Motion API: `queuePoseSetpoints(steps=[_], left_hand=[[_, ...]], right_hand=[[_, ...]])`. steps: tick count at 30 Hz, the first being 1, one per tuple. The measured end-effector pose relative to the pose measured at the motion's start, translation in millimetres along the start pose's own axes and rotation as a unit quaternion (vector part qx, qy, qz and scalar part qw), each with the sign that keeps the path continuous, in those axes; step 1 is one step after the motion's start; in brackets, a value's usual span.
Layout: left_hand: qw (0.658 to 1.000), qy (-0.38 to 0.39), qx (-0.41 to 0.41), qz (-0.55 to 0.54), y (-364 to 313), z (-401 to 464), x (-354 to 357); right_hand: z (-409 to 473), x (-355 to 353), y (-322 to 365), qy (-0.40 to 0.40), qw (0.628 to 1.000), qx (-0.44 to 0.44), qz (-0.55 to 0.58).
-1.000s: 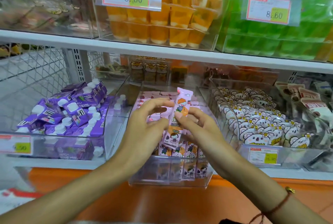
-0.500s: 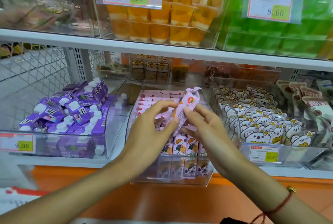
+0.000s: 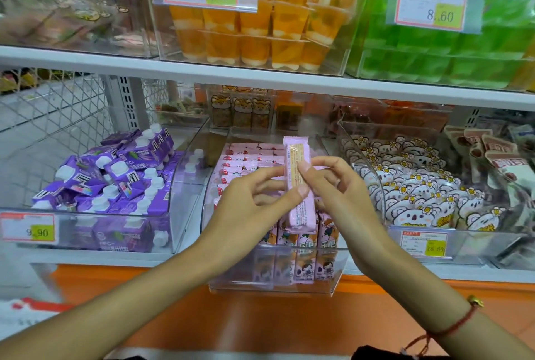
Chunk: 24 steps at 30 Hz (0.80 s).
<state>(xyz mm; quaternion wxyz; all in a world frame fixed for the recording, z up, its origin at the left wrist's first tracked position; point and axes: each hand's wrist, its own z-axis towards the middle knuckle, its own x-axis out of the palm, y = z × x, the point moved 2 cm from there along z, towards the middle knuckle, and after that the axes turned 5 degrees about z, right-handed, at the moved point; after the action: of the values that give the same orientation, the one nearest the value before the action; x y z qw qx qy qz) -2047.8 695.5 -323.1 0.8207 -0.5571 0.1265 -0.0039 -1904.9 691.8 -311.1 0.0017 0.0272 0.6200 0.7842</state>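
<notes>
A long pink snack packet (image 3: 299, 186) stands almost upright between both hands, its printed back side facing me. My left hand (image 3: 254, 209) pinches its middle from the left with thumb and fingers. My right hand (image 3: 338, 186) pinches it from the right near the upper half. The packet is held just above a clear plastic bin (image 3: 275, 281) on the lower shelf, which is filled with several more of the same pink packets (image 3: 252, 157), some standing with cartoon fronts at the near end.
A clear bin of purple drink cartons (image 3: 110, 183) stands to the left, a bin of koala-print packets (image 3: 419, 194) to the right. The upper shelf carries orange jelly cups (image 3: 252, 32) and green jelly cups (image 3: 451, 50) behind price tags. An orange ledge (image 3: 260, 319) runs below.
The packet has been turned over in both hands: its cartoon front faced me before, now the printed back does. It stands more upright.
</notes>
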Motion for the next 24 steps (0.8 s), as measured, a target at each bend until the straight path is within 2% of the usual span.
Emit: queuePoseSetpoints(steps=[4, 9, 14, 16, 19, 22, 24], left_hand=[[1.000, 0.011, 0.014, 0.010, -3, 1, -3], [0.992, -0.016, 0.100, 0.072, -5, 6, -16], [0.990, -0.013, 0.121, 0.066, -11, 7, -22], [0.997, -0.020, 0.074, 0.030, -12, 6, -23], [0.996, -0.036, -0.048, -0.061, -10, 6, -25], [0.972, -0.039, -0.152, -0.174, -8, 7, -24], [0.959, -0.040, -0.186, -0.210, -8, 8, -23]], right_hand=[[-2, 0, 3, 0.026, 0.999, -0.028, 0.005], [-3, -4, 10, 0.113, 0.987, -0.107, -0.027], [-4, -4, 11, 0.125, 0.982, -0.139, -0.039], [-2, -5, 11, 0.120, 0.985, -0.118, -0.028], [-1, -4, 11, 0.114, 0.991, -0.069, -0.028], [-4, 0, 10, 0.116, 0.991, -0.048, -0.049], [-6, 3, 11, 0.123, 0.989, -0.053, -0.064]])
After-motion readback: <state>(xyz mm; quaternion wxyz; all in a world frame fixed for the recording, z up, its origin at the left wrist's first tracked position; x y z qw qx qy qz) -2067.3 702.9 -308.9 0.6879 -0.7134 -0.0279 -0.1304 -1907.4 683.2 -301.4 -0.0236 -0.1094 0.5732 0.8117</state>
